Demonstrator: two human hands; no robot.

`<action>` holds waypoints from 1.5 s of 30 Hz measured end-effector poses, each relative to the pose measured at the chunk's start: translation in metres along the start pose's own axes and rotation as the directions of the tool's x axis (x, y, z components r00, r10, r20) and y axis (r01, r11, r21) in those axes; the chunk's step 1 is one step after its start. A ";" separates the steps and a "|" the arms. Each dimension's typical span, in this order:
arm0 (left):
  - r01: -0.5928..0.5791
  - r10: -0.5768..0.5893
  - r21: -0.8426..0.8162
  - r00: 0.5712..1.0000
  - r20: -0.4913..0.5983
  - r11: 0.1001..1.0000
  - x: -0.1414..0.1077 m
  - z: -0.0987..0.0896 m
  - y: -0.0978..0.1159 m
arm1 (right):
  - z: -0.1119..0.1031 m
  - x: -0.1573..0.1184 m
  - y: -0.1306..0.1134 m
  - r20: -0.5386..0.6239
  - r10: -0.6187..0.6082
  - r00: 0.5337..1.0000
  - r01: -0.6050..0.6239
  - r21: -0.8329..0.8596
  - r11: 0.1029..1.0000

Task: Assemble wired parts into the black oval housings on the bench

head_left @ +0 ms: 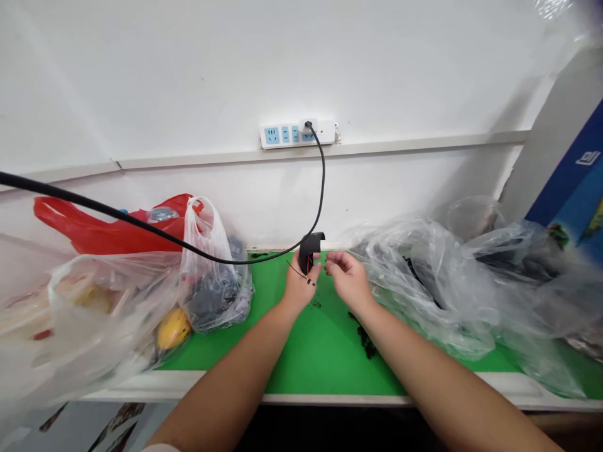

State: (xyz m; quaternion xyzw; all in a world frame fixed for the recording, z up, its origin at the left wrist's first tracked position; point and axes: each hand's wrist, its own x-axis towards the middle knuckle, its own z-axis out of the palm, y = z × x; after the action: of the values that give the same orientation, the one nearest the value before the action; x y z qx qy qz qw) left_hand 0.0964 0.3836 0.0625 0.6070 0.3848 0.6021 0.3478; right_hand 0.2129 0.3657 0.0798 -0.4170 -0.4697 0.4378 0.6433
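My left hand (298, 285) is closed around a black curved plastic casing (311, 243), held upright above the green tabletop. Thin red and black wires (308, 267) come out of the casing, with a small black connector (309, 282) at the wire end, by my left thumb. Just to the right, my right hand (349, 276) has its fingers bent toward the casing without touching it. A gap shows between its thumb and fingertips, and I see nothing between them. Small black pieces (366, 342) lie on the table beside my right forearm.
Clear plastic bags (433, 276) spread over the right side of the green table (325, 364). At left are a white bag (211, 289), a red bag (108, 232) and a yellow object (173, 328). A black cable (226, 260) hangs from the wall power strip (299, 134) across the view.
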 end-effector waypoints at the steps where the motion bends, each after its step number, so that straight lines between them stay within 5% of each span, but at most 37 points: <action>1: -0.050 0.051 0.057 0.999 -0.006 0.997 0.000 -0.004 0.000 | 0.001 -0.003 -0.004 0.030 0.029 0.999 -0.030 0.054 0.998; 4: -0.077 0.096 0.205 0.992 -0.085 0.976 0.003 -0.012 0.002 | 0.001 -0.009 -0.012 0.239 0.205 0.949 -0.261 0.232 0.937; 8: -0.011 0.066 0.309 0.983 -0.170 0.951 0.007 -0.017 0.002 | -0.001 -0.013 -0.012 0.475 0.316 0.822 -0.456 0.216 0.863; 15: 0.043 0.048 0.440 0.980 -0.194 0.897 0.008 -0.025 -0.001 | 0.004 -0.024 -0.007 0.353 0.055 0.934 -0.053 -0.017 0.998; 20: 0.023 0.076 0.429 0.974 -0.212 0.903 0.007 -0.025 0.000 | 0.004 -0.020 -0.006 0.282 0.092 0.955 -0.038 -0.192 0.981; 26: 0.078 -0.016 0.229 0.965 -0.260 0.970 0.011 -0.022 0.002 | 0.003 -0.017 -0.008 0.264 0.141 0.954 -0.082 -0.222 0.972; 31: 0.215 -0.234 -0.109 0.947 -0.218 0.971 0.010 -0.014 0.004 | 0.001 -0.014 -0.008 0.260 0.198 0.945 -0.147 -0.205 0.968; 35: 0.329 -0.391 -0.374 0.914 -0.104 0.867 0.005 -0.008 0.014 | 0.000 -0.013 -0.010 0.230 0.196 0.953 -0.156 -0.178 0.971; 45: 0.462 -0.497 -0.711 0.849 0.181 0.530 0.001 -0.011 0.029 | -0.004 -0.014 -0.005 0.157 0.047 0.987 0.033 -0.469 0.882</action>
State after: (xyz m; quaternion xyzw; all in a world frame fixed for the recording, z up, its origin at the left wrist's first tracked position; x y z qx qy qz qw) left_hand 0.0866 0.3706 0.0885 0.2729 0.2697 0.5983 0.7034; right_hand 0.2148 0.3504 0.0802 -0.5248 -0.6114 0.3458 0.4807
